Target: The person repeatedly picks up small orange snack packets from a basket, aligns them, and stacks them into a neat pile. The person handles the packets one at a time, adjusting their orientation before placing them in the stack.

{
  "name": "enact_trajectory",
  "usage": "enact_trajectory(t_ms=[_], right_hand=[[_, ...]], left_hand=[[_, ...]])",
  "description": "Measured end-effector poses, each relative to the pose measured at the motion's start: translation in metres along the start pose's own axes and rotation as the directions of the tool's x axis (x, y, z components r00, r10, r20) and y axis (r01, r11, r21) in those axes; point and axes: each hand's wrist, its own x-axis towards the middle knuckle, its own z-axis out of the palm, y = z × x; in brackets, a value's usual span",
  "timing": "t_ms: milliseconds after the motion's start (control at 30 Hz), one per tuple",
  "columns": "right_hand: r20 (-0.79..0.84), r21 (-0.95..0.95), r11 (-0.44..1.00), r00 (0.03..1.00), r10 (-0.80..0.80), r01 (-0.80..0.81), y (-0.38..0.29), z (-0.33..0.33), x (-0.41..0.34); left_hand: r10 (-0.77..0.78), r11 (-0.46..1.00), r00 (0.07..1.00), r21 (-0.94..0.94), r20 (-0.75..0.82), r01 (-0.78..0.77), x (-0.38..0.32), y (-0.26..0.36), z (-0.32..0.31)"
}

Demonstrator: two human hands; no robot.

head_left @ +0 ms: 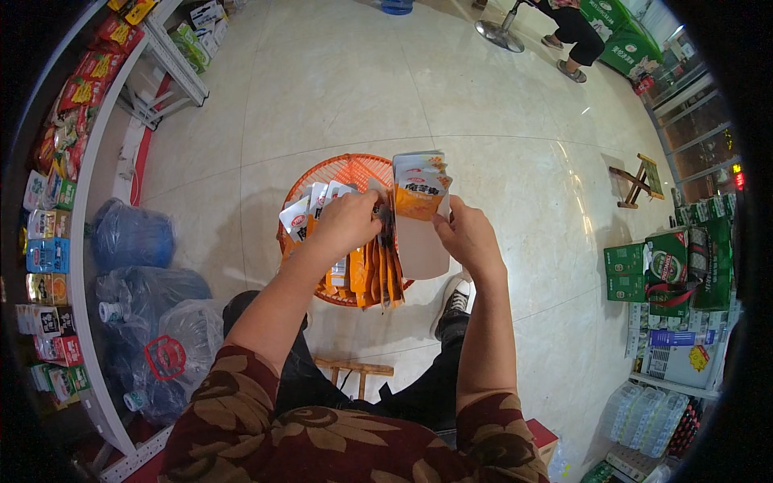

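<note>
An orange woven plastic stool or basket stands on the floor before me; which of the two cannot be told. Several orange and white snack packets lie in a row on it. My left hand is over this row, its fingers pinched at the packets' upper edge by a dark gap. A light, open-topped box or card sleeve leans at the right side, with more orange snack packets at its upper end. My right hand grips the right edge of this box, thumb near the packets.
Shelves of snacks run along the left, with large water bottles in plastic beside them. Green beer cartons and a small folding stool stand right. A person is near a fan base at the back.
</note>
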Motion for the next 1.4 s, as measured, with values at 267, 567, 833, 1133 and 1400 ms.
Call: enact_trajectory(t_ms=[267, 567, 833, 1133, 1400], right_hand=[[0.013, -0.016, 1.0, 1.0, 0.004, -0.004, -0.003, -0.002, 0.0], [0.0, -0.018, 1.0, 1.0, 0.012, -0.012, -0.002, -0.001, 0.0], [0.007, -0.038, 0.999, 1.0, 0.008, -0.007, -0.003, -0.003, -0.001], [0.032, -0.064, 0.998, 0.999, 0.024, -0.022, -0.002, -0.002, 0.0], [0.292, 0.02, 0.992, 0.95, 0.115, -0.126, 0.004, -0.017, -0.004]], left_hand=[[-0.082, 0.994, 0.992, -0.079, -0.098, 0.075, -0.003, 0.009, -0.01], [-0.106, 0.957, 0.967, -0.286, -0.232, 0.036, -0.017, 0.001, -0.049], [-0.092, 0.864, 0.953, -0.498, -0.289, -0.067, -0.058, 0.02, -0.11], [0.069, 0.635, 0.91, -0.686, -0.408, -0.356, -0.056, 0.036, -0.091], [0.185, 0.836, 0.884, -0.404, -0.429, -0.37, -0.034, 0.049, -0.057]])
